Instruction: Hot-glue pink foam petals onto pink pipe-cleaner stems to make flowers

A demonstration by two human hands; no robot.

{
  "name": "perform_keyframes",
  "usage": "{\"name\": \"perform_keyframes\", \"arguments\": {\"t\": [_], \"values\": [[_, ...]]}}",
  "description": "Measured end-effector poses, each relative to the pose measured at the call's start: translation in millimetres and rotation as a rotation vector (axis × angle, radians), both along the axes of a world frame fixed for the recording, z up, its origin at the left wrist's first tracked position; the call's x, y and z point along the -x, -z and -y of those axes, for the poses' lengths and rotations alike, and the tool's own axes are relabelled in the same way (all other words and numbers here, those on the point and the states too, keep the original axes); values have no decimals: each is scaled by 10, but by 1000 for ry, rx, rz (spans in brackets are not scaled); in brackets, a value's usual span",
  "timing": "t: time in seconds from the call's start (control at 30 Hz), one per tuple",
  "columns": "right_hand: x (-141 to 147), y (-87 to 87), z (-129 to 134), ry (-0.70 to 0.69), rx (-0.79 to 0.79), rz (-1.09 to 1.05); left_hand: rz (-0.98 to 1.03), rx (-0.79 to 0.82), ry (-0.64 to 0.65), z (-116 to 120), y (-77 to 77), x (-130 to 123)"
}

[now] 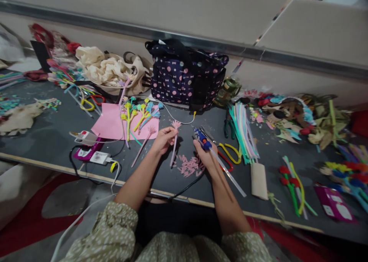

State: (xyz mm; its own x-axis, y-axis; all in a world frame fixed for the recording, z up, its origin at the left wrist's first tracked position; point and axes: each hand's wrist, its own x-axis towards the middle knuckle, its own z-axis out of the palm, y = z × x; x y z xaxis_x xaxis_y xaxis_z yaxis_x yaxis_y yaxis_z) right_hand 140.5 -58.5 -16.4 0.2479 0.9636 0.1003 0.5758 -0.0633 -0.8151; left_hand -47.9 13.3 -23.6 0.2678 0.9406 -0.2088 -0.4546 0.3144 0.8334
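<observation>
My left hand pinches a pink pipe-cleaner stem whose top carries a pale pink tufted flower. My right hand is wrapped round a blue glue gun, its nozzle tilted up and left, apart from the flower. A long clear glue stick runs back from the gun over my right wrist. Between my hands lies a pile of short pink pieces. Left of my left hand, another pink stem rests partly on a pink sheet, near yellow and blue tufted stems.
A dark dotted bag stands at the back. Scissors with yellow and red handles, green-handled pliers and bundled pipe cleaners lie right. Power adapters with cables sit left. The table's front edge is close to my forearms.
</observation>
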Motion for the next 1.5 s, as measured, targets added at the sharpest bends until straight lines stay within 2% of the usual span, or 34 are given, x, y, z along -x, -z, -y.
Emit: {"name": "perform_keyframes", "arguments": {"t": [0.13, 0.27, 0.37, 0.53, 0.67, 0.83, 1.0, 1.13, 1.3, 1.5], "values": [[-112, 58, -85, 24, 66, 31, 40, 27, -10, -27, -6, 28], [-82, 51, -69, -166, 122, 65, 92, 27, -18, -36, -10, 34], [-29, 35, -24, -330, 173, 180, 125, 31, -59, -42, -15, 40], [1, 18, 32, -437, 180, 269, 173, 25, -123, -65, -17, 67], [60, -25, 71, -531, 135, 271, 199, 13, -181, -87, -40, 99], [164, -11, 97, -641, 77, 395, 209, 22, -273, -119, -67, 160], [201, 40, 99, -670, 65, 553, 201, 68, -321, -134, -81, 199], [227, 65, 90, -666, 73, 594, 218, 67, -347, -135, -88, 204], [190, 62, 66, -598, 62, 504, 240, 46, -327, -137, -67, 196], [79, 7, 49, -496, 133, 340, 211, 53, -282, -133, -55, 173]]}}
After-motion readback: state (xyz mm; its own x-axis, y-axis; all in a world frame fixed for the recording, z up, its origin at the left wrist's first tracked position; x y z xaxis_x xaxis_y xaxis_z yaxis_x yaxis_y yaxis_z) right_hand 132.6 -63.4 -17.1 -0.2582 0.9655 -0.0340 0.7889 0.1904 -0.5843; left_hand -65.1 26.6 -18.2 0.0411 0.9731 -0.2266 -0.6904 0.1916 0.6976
